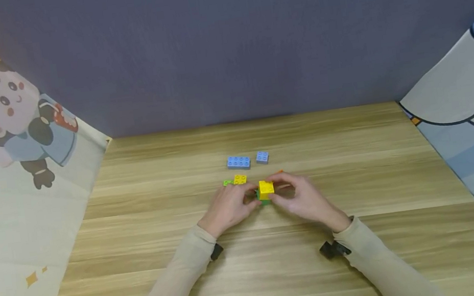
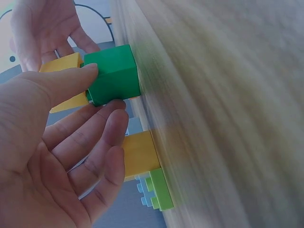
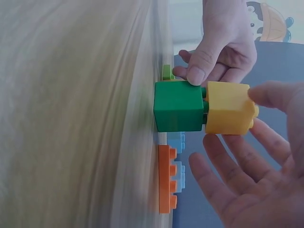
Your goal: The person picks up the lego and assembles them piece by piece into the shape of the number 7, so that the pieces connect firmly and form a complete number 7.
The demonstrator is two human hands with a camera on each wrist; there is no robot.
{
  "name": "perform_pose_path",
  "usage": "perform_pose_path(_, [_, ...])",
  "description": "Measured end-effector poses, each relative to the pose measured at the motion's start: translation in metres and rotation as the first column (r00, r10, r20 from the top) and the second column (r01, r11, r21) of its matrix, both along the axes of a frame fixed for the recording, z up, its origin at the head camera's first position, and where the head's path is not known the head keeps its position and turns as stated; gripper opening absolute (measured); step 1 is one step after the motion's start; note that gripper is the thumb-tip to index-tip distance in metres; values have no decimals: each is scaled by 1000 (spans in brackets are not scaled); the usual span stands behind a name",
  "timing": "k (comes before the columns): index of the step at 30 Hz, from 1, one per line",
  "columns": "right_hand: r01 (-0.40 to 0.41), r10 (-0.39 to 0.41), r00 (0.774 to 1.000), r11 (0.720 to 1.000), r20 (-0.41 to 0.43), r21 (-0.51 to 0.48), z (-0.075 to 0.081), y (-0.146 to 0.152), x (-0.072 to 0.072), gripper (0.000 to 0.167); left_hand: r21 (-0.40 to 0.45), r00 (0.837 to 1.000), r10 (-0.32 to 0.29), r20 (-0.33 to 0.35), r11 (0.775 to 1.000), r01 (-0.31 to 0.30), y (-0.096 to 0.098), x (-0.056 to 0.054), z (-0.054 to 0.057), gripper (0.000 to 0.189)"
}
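A tall green toy building block [image 2: 114, 73] stands on the wooden table, its side face fully visible in the right wrist view. My left hand [image 1: 230, 207] pinches it between thumb and fingers. Directly above it is a yellow block [image 3: 229, 108], which my right hand [image 1: 305, 201] holds by its upper part with the thumb and fingers on opposite sides. Green studs show in a narrow gap between the two blocks, so whether they are pressed fully together I cannot tell. From the head view, the yellow block covers most of the green one.
Just beyond my left hand lie another yellow block [image 1: 240, 179] and a light green brick [image 1: 228, 182]. Farther back are a long blue brick [image 1: 239, 162] and a small blue brick [image 1: 262, 157]. An orange brick [image 3: 164, 178] lies beyond my right hand. A dark panel [image 1: 242, 48] borders the table's back.
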State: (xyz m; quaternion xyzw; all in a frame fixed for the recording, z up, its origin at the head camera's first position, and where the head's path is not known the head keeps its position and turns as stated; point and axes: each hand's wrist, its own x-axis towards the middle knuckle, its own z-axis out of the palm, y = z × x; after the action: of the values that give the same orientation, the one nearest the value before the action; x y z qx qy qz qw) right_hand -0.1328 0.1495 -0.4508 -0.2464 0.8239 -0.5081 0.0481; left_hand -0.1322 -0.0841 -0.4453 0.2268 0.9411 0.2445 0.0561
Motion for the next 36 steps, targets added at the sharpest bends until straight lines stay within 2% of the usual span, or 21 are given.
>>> perform_pose_path(18, [48, -47, 998, 998, -29, 31, 0, -9, 3, 33, 2, 1000, -18, -18, 1000, 18, 1, 0, -3, 40])
perform_pose_path(26, [48, -47, 998, 999, -42, 24, -2, -9, 2, 32, 17, 1000, -11, 10, 1000, 11, 0, 0, -3, 43])
perform_pose_path(36, [48, -46, 998, 998, -46, 32, 0, -13, 3, 31, 24, 1000, -10, -2, 1000, 10, -1, 1, -1, 38])
